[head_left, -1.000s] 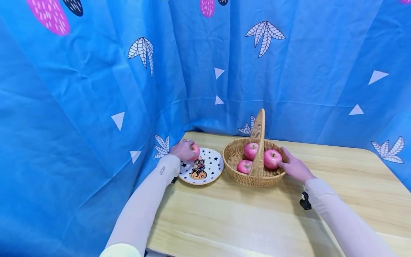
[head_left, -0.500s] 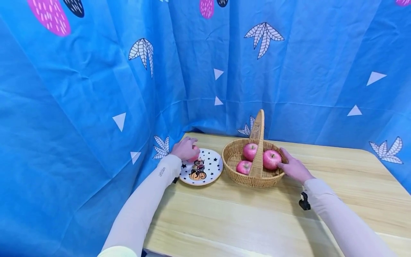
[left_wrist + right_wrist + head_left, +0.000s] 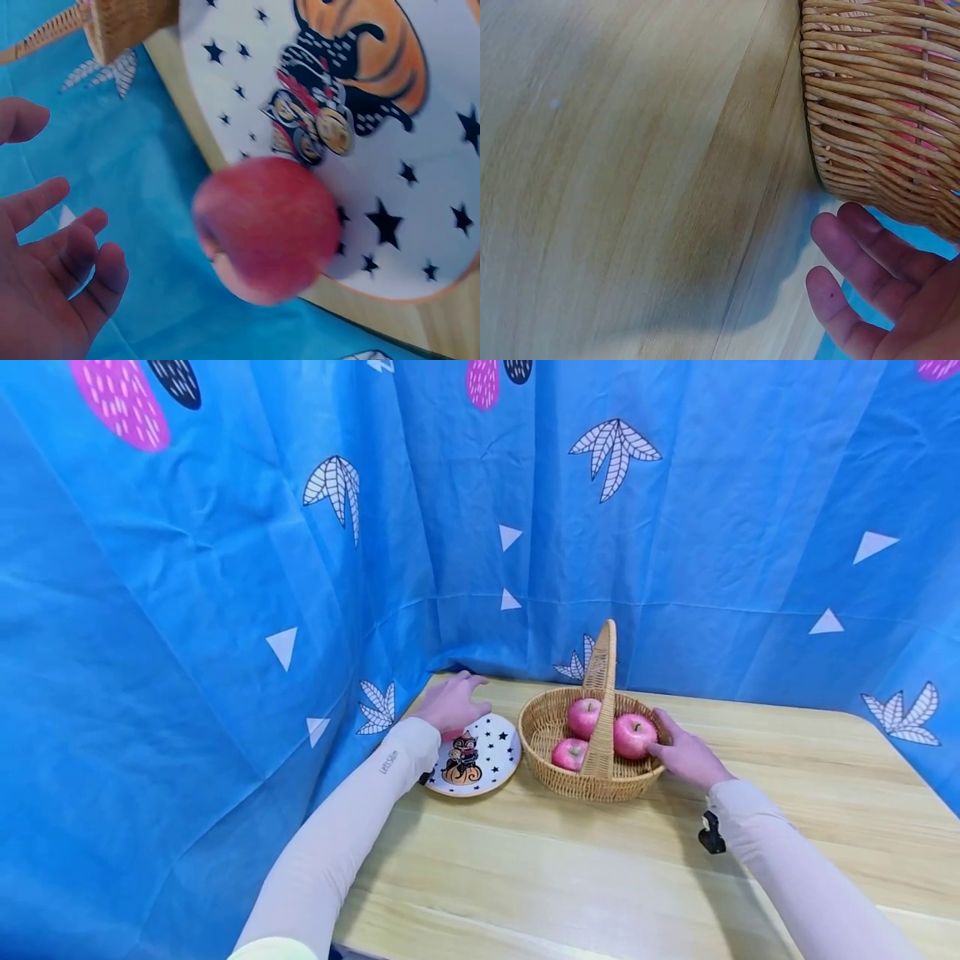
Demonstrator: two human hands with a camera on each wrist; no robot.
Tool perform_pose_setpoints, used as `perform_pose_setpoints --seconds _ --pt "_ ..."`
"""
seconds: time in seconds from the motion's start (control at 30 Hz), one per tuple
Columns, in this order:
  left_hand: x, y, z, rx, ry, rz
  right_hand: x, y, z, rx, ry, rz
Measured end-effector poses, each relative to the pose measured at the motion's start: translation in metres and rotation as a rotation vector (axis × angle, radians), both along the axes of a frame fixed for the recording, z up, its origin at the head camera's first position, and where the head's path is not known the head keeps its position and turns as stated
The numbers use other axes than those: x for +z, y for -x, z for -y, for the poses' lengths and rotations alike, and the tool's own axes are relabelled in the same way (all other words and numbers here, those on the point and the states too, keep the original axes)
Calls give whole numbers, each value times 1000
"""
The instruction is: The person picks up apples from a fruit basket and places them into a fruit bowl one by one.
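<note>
My left hand [image 3: 452, 702] hovers above the far left of a white plate [image 3: 501, 762] printed with stars and a cat on a pumpkin. In the left wrist view its fingers [image 3: 112, 274] are spread and apart from a red apple [image 3: 270, 229], which sits near the plate's edge. From the head view the hand mostly covers that apple. A wicker basket [image 3: 577, 787] with a tall handle holds three pink-red apples [image 3: 634, 737]. At its right rim, my right hand [image 3: 690, 756] grips with the thumb over the edge; the other fingers [image 3: 855, 262] lie outside the wall.
Plate and basket stand side by side on a light wooden table [image 3: 540, 877]. A blue patterned curtain [image 3: 465, 552] hangs along the table's back and left sides. Black wrist-worn devices [image 3: 711, 833] sit beneath the sleeves.
My left hand has let go of the apple on the plate; its fingers have straightened and it has shifted slightly up and right. The right hand stays at the basket rim.
</note>
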State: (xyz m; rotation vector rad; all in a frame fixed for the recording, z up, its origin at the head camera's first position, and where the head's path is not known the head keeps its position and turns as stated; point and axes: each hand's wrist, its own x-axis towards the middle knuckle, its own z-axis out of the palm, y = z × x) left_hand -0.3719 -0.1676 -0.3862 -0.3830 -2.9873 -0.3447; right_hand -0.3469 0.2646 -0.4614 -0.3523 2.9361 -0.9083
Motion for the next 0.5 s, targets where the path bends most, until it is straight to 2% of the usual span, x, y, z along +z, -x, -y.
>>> perform_pose_setpoints --seconds 0.17,0.5 --pt "4 -4 -15 -58 12 -47 2 -2 0 2 -3 10" --pt "10 -14 -42 -135 36 -78 0 0 -1 2 -10 -15"
